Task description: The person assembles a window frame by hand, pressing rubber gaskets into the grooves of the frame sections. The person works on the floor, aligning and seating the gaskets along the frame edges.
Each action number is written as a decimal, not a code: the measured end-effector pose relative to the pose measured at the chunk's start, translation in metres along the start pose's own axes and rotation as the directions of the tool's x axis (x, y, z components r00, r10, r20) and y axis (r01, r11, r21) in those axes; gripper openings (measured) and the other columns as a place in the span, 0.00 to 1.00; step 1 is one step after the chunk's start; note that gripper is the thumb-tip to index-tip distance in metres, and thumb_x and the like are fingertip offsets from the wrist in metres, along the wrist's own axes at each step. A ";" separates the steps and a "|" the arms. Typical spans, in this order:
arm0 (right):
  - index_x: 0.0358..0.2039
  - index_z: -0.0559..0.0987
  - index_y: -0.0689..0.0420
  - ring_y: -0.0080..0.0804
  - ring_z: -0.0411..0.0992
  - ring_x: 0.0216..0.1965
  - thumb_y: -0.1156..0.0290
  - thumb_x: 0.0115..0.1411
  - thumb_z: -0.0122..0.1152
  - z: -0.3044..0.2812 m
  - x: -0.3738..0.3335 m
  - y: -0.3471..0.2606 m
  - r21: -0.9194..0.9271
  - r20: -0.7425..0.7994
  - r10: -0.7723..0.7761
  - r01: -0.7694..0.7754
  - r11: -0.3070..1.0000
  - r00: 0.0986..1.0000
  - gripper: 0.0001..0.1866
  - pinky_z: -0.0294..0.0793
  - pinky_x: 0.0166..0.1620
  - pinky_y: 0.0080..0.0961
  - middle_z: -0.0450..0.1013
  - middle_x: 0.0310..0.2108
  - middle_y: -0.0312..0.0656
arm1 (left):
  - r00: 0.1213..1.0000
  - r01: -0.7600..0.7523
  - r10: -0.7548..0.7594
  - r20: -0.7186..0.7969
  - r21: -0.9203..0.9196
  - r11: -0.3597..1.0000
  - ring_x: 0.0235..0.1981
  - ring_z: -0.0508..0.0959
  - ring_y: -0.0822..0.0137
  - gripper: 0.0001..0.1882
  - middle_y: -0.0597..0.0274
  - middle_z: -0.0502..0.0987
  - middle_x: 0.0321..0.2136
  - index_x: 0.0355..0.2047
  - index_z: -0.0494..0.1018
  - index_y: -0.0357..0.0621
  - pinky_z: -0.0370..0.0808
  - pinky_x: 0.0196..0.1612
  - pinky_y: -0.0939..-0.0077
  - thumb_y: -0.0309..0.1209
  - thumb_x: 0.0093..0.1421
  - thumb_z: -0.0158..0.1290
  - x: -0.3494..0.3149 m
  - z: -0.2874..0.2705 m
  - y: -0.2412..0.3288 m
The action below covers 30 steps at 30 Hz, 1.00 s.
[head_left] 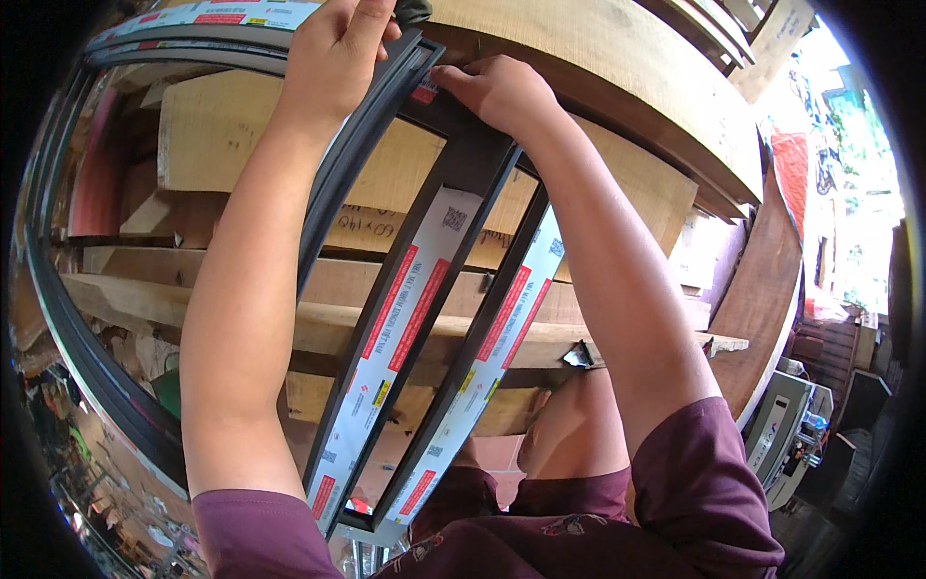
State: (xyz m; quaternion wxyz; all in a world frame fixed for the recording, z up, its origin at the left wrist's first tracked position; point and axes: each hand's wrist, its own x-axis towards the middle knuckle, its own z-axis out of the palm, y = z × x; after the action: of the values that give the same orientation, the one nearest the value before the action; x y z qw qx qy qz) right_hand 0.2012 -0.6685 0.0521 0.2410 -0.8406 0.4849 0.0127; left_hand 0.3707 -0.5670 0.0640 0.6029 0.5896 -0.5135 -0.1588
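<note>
My left hand (340, 50) is closed at the top of the view, with its thumb pointing up. A dark, rounded thing (413, 10) shows just beyond its fingers, mostly cut off by the picture's edge. Lower right of it, my right hand (502, 95) grips the upper end of a narrow dark metal frame (473, 145), thumb toward the corner. Two long bars of this frame slant down toward my lap, faced with white film with red bands. Beside it, a larger dark window-type frame (333, 207) passes under my left forearm and curves round the left.
Thick wooden planks and beams (617, 53) lie behind the frames. A rough board end (723, 343) juts out at right. A grey boxy machine (786, 425) stands at lower right. Small clutter (116, 502) covers the ground at lower left.
</note>
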 end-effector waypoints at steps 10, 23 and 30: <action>0.67 0.66 0.59 0.50 0.64 0.66 0.33 0.57 0.60 0.019 -0.050 0.024 -0.213 -0.373 -0.368 0.307 0.927 0.852 0.49 0.60 0.66 0.47 0.67 0.64 0.52 | 0.999 -0.027 0.025 0.025 0.060 0.998 0.30 0.71 0.79 0.22 0.69 0.76 0.30 0.43 0.78 0.40 0.70 0.36 0.84 0.49 0.69 0.53 0.000 0.005 0.002; 0.71 0.52 0.66 0.56 0.47 0.73 0.31 0.47 0.70 0.035 -0.078 0.048 -0.248 -0.549 -0.371 0.278 0.928 0.749 0.66 0.42 0.72 0.51 0.50 0.73 0.58 | 0.997 -0.072 0.068 0.031 0.135 0.988 0.29 0.72 0.79 0.18 0.69 0.77 0.28 0.42 0.78 0.40 0.70 0.34 0.84 0.44 0.69 0.55 -0.001 0.006 0.009; 0.70 0.52 0.70 0.58 0.51 0.71 0.39 0.51 0.71 0.037 -0.093 0.042 -0.215 -0.562 -0.426 0.373 0.903 0.709 0.62 0.48 0.70 0.50 0.52 0.70 0.63 | 0.998 -0.054 0.056 -0.010 0.142 0.988 0.27 0.72 0.78 0.17 0.69 0.77 0.28 0.41 0.77 0.41 0.72 0.33 0.81 0.43 0.68 0.57 -0.001 0.016 0.014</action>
State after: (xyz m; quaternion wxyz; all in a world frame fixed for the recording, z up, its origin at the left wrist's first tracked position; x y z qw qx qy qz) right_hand 0.1256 -0.5948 0.0263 0.0371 -0.8954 0.3411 -0.2838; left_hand 0.3517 -0.5712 0.0722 0.5672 0.6174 -0.5356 -0.1012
